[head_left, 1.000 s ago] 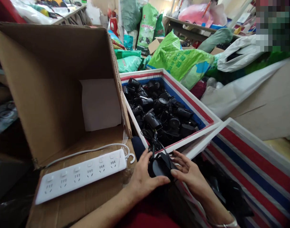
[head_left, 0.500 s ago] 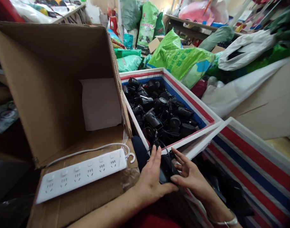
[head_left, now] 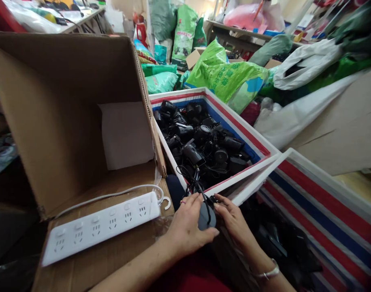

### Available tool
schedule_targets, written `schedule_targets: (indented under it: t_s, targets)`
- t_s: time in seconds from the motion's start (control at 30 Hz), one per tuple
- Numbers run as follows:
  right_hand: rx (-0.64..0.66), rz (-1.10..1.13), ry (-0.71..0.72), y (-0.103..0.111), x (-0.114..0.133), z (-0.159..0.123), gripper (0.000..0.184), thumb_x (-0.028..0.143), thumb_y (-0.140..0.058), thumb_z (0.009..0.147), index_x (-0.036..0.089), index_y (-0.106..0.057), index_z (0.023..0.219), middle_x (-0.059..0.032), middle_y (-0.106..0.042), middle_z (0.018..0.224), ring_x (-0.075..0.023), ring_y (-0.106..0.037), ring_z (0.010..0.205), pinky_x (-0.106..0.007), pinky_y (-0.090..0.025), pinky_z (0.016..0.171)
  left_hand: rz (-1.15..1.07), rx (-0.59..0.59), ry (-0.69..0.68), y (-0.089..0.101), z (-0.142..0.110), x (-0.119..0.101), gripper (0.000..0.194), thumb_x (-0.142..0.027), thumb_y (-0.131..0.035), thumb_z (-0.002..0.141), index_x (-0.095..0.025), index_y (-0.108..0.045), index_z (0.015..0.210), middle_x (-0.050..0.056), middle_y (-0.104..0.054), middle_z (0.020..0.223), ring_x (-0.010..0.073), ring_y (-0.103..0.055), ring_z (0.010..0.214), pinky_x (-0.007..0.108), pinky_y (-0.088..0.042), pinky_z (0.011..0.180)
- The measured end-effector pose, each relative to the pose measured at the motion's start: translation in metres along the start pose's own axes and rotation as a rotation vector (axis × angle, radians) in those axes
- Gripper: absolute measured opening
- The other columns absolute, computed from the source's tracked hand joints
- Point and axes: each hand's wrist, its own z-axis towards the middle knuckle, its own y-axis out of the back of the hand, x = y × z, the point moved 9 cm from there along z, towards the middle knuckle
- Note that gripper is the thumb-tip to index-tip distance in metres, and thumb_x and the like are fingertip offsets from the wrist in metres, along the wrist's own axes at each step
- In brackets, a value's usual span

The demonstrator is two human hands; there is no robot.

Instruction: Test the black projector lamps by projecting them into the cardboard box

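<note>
My left hand point(head_left: 187, 223) is curved round the left side of a dark grey, rounded device point(head_left: 205, 219), its thumb along the near edge. A thin black cord point(head_left: 200, 187) loops over the device and gathers in a tangle above my left fingers. On the right, the thumb and fingers of my right hand point(head_left: 235, 223) pinch a small black piece point(head_left: 214, 199) beside the cord; whether it is a plug I cannot tell. Just beyond my hands, a striped, white-rimmed bin point(head_left: 170, 153) holds a heap of black corded devices point(head_left: 194, 154).
A white power strip point(head_left: 102, 227) lies on a cardboard flap at the left, before a large open carton point(head_left: 60, 117). A second striped bin point(head_left: 319, 202) with dark items stands at the right. Green bags point(head_left: 231, 79) are piled behind the bins.
My fingers have closed in on the device and cord, the right hand now pinching a small black piece. The device is turned, showing its grey face. The view has shifted slightly.
</note>
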Motion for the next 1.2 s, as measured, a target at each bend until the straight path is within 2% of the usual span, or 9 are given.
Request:
schedule_targets:
  t_s: [0.17,0.37,0.47,0.67,0.77,0.87,1.03,1.13,1.2]
  targets:
    - [0.033,-0.106,-0.061,0.000,-0.009,0.002,0.047,0.046,-0.064,0.073,0.015,-0.056,0.107,-0.0003,-0.067,0.068,-0.0180,-0.063,0.055,-0.031,-0.049,0.055,0.001,0.003,0.007,0.012,0.001,-0.004,0.067,-0.039,-0.073,0.058,-0.012,-0.053,0.117,0.016,-0.057,0.118,0.0350,-0.049,0.110,0.048,-0.038,0.096]
    - [-0.027,-0.104,0.144,-0.004,0.005,-0.013,0.042,0.048,-0.060,0.079,0.019,-0.056,0.108,-0.0052,-0.071,0.087,-0.0198,-0.065,0.073,-0.032,-0.050,0.071,0.043,0.083,0.082,0.021,-0.008,0.002,0.066,-0.051,-0.077,0.046,-0.017,-0.056,0.099,0.010,-0.055,0.096,0.0335,-0.050,0.093,0.047,-0.045,0.079]
    - [0.002,-0.113,0.152,-0.010,0.006,-0.014,0.043,0.048,-0.057,0.081,0.018,-0.058,0.112,-0.0072,-0.071,0.093,-0.0223,-0.065,0.082,-0.033,-0.049,0.076,0.050,0.127,0.049,0.020,-0.013,0.001,0.064,-0.052,-0.078,0.044,-0.018,-0.054,0.093,0.008,-0.053,0.093,0.0325,-0.049,0.091,0.047,-0.044,0.078]
    - [0.225,-0.236,0.050,-0.024,0.002,-0.008,0.038,0.048,-0.049,0.086,0.016,-0.069,0.083,-0.0026,-0.068,0.077,-0.0187,-0.060,0.074,-0.027,-0.045,0.065,0.065,0.145,0.016,0.019,-0.017,0.001,0.067,-0.051,-0.078,0.048,-0.016,-0.053,0.098,0.011,-0.053,0.100,0.0337,-0.046,0.097,0.050,-0.042,0.084]
    - [0.192,-0.036,-0.011,-0.020,-0.003,-0.008,0.025,0.042,-0.060,0.081,0.020,-0.065,0.092,-0.0010,-0.067,0.079,-0.0178,-0.061,0.074,-0.028,-0.045,0.067,0.080,0.172,-0.027,0.017,-0.019,-0.003,0.069,-0.053,-0.077,0.050,-0.017,-0.053,0.103,0.011,-0.053,0.105,0.0337,-0.045,0.103,0.050,-0.040,0.089]
    - [0.138,0.109,0.006,-0.019,-0.002,-0.011,0.030,0.036,-0.066,0.078,0.022,-0.060,0.103,0.0011,-0.066,0.074,-0.0147,-0.060,0.069,-0.027,-0.045,0.067,0.170,0.209,0.000,0.013,-0.020,-0.003,0.077,-0.060,-0.074,0.049,-0.018,-0.054,0.111,0.014,-0.052,0.109,0.0393,-0.043,0.109,0.054,-0.038,0.091]
    - [0.075,-0.136,0.164,-0.011,0.012,-0.008,0.035,0.040,-0.059,0.083,0.019,-0.058,0.110,0.0073,-0.052,0.047,-0.0089,-0.047,0.048,-0.022,-0.036,0.053,0.203,0.180,0.030,0.026,-0.018,-0.001,0.093,-0.063,-0.074,0.045,-0.015,-0.050,0.120,0.017,-0.054,0.109,0.0399,-0.047,0.107,0.052,-0.042,0.087]
    - [-0.032,-0.097,0.138,0.008,0.010,-0.001,0.036,0.044,-0.063,0.079,0.018,-0.061,0.103,0.0088,-0.046,0.041,-0.0088,-0.042,0.041,-0.022,-0.033,0.047,0.116,0.113,0.026,0.050,-0.015,0.008,0.076,-0.052,-0.077,0.051,-0.019,-0.054,0.115,0.010,-0.060,0.101,0.0298,-0.057,0.092,0.040,-0.049,0.076]
    - [-0.097,0.010,0.087,0.019,0.006,0.002,0.035,0.045,-0.068,0.073,0.017,-0.063,0.095,0.0091,-0.044,0.039,-0.0077,-0.040,0.039,-0.021,-0.030,0.043,0.092,0.020,0.031,0.072,-0.011,0.019,0.042,-0.043,-0.072,0.065,-0.019,-0.061,0.098,0.005,-0.065,0.085,0.0230,-0.061,0.077,0.033,-0.049,0.067]
